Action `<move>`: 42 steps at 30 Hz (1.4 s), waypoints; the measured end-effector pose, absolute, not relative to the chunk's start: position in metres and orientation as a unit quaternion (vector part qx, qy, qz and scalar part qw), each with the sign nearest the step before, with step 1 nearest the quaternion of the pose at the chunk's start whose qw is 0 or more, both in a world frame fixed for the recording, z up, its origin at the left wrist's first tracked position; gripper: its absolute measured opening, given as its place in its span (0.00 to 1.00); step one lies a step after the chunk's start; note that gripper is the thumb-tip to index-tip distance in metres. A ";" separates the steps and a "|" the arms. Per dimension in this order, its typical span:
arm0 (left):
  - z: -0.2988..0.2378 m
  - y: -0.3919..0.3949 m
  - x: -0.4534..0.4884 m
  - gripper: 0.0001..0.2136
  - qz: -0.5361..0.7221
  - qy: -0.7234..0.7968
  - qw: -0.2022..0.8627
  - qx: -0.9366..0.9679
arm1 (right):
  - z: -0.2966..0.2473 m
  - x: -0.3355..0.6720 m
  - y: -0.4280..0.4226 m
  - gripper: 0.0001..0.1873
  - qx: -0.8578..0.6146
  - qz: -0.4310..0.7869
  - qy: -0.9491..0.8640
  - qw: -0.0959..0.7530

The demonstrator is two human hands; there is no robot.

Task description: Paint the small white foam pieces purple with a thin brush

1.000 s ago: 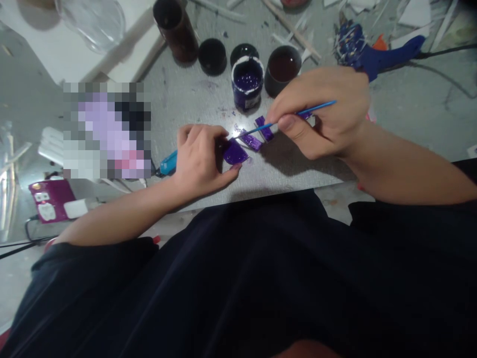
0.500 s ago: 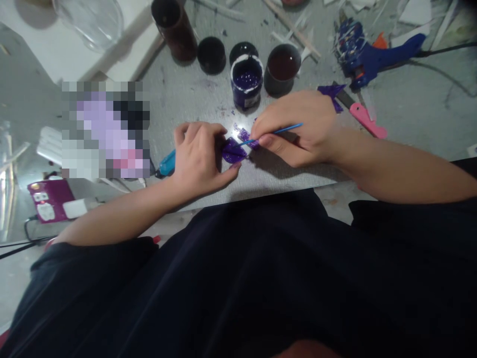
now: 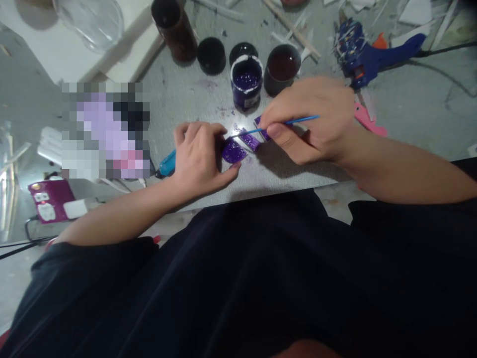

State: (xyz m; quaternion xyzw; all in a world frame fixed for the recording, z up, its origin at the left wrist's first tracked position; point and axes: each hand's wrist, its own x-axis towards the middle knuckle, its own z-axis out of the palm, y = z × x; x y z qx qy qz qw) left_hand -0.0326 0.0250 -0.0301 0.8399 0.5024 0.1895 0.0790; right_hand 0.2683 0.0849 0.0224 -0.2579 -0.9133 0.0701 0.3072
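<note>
My left hand rests on the grey board, its curled fingers pinching a small purple-painted piece by its edges. My right hand pinches a thin blue paintbrush; the brush tip lies just above that piece. Two more purple-painted strips lie between my hands. An open pot of purple paint stands just beyond them.
Behind the paint pot stand a dark cup of liquid, two black lids and a brown jar. A blue glue gun and a pink cutter lie at the right. A blue tool lies left of my left hand.
My right hand drew the brush left onto the piece, then back right and slightly up. The left hand has kept still on the purple piece.
</note>
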 end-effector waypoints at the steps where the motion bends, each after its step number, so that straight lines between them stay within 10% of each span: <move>1: -0.030 0.025 -0.033 0.32 0.190 0.504 0.078 0.839 | 0.022 0.267 0.084 0.23 -0.246 0.083 -0.911 0.321; 42: -0.024 0.026 -0.034 0.35 0.150 0.518 0.128 0.832 | 0.019 0.270 0.090 0.07 -0.209 -0.026 -0.923 0.321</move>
